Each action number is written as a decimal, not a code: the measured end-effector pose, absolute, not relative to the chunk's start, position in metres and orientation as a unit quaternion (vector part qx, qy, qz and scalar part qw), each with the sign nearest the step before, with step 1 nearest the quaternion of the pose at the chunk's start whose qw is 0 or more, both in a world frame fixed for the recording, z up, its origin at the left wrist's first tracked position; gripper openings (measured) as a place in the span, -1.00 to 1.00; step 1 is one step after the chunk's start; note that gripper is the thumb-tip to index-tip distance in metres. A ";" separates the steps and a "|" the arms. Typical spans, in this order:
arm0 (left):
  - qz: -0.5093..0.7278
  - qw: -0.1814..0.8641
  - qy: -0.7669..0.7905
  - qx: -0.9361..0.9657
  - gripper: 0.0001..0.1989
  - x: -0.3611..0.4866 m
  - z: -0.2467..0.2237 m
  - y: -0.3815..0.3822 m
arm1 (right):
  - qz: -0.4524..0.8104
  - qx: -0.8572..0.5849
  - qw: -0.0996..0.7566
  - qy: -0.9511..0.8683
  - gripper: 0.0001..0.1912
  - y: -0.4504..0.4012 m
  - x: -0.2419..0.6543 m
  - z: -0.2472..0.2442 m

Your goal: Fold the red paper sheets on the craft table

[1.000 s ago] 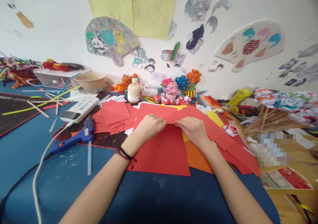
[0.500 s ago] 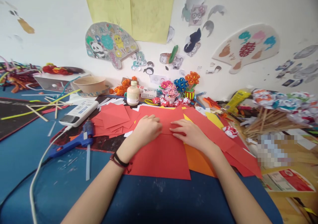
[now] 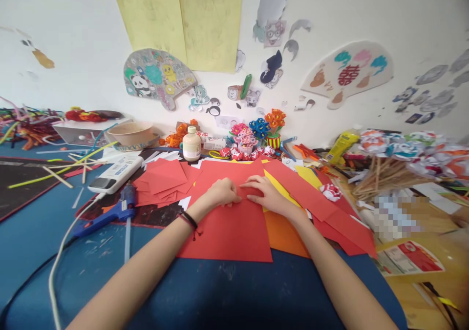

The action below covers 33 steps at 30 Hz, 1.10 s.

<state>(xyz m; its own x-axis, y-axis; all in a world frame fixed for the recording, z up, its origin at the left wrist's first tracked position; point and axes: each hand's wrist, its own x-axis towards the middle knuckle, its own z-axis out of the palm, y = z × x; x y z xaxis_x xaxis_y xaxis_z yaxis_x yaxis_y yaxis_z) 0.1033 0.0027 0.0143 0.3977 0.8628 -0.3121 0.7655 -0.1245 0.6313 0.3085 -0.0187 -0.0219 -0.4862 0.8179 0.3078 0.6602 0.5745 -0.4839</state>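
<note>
A large red sheet of paper lies before me, with a line running across it under my hands. My left hand rests on it with curled fingers; whatever may be inside them is hidden. Just to its right, my right hand lies on the same sheet, palm down, its fingers stretched out and slightly apart. The fingertips of both hands are close together near the line. An orange sheet shows from beneath the red one on the right.
Left of the sheet are a stack of red paper squares, a blue glue gun and a white power strip. A glue bottle and pipe-cleaner flowers stand behind. Red strips and paper flowers on sticks are to the right.
My view has tilted up and turned slightly right. Both hands remain on the red sheet, and the left one's fingers have shifted a little closer to the right hand.
</note>
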 end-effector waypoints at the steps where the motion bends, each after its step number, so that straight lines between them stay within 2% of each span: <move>1: 0.054 0.384 0.545 0.743 -0.88 0.105 0.016 0.004 | 0.164 -0.434 0.265 -0.845 -0.68 -0.018 0.310 -0.023; 9: 0.024 0.406 0.543 0.735 -0.97 0.106 0.024 0.009 | 0.196 -0.427 0.260 -0.844 -0.66 -0.017 0.314 -0.023; 33: 0.010 0.475 0.532 0.701 -0.85 0.048 0.023 0.023 | 0.235 -0.423 0.248 -0.839 -0.61 -0.012 0.321 -0.029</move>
<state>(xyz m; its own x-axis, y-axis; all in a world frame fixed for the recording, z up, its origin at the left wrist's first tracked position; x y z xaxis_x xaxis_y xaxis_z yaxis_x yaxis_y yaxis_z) 0.0479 0.0226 0.0227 0.4348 0.7548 -0.4911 0.7355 0.0170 0.6773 0.3212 -0.0121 -0.0289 -0.5192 0.8268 0.2162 0.5937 0.5310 -0.6046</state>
